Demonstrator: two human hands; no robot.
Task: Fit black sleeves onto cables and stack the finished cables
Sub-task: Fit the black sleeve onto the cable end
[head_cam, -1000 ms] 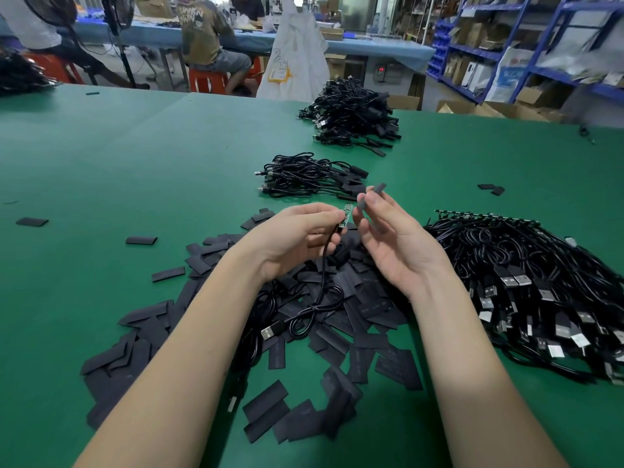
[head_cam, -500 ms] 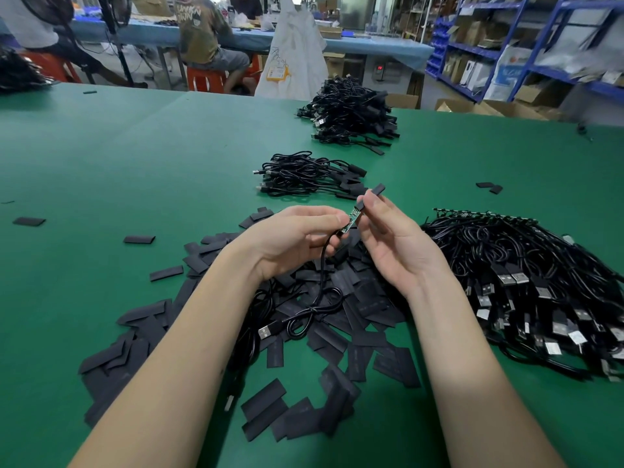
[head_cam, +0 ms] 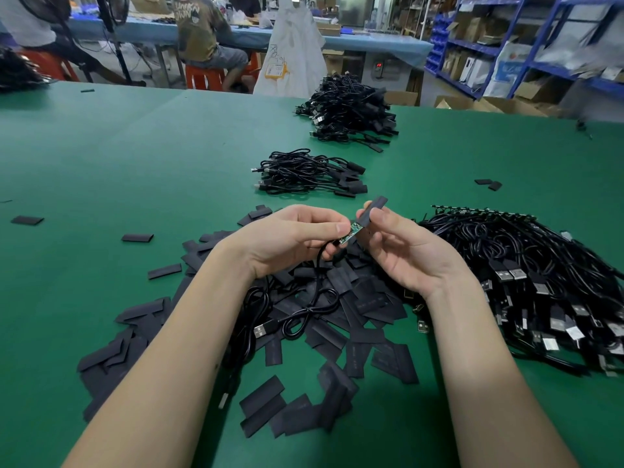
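A: Entry, centre of frame. Left hand pinches the end of a black cable between thumb and curled fingers; a small green circuit board sticks out past the fingertips.

B: And the right?

A: Right hand pinches a black sleeve between thumb and forefinger, palm turned toward the camera. The sleeve's lower mouth meets the tip of the board; most of the board is bare.

B: Rest of that cable?

A: It drops from the left hand, loops below centre, and its USB plug lies on the loose sleeves scattered over the green table from lower left to centre.

B: Other stock?

A: A large heap of unsleeved cables at right, plugs facing the near edge. A small stack of sleeved cables just above the hands, a bigger pile beyond it at upper centre. Two stray sleeves at right of centre.
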